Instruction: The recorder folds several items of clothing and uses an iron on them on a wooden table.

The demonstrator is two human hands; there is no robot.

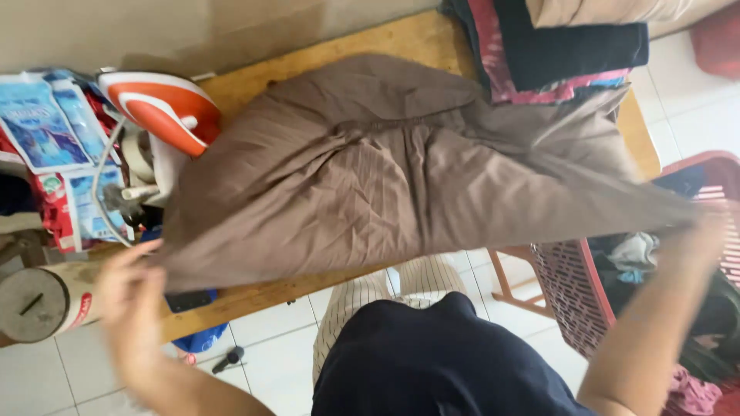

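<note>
A wrinkled brown garment (362, 177) is spread across a wooden table (385, 42). My left hand (131, 289) grips its left end near the table's front edge. My right hand (705, 227) is blurred at the far right and pulls the garment's other end out past the table, over a basket. An orange and white iron (162, 108) stands on its heel at the left end of the table, touching the cloth.
Folded dark and pink clothes (555, 46) are stacked at the table's right end. A red plastic laundry basket (574, 285) with clothes stands on the tiled floor at the right. Blue packets (46, 123) and a cylindrical container (38, 304) crowd the left.
</note>
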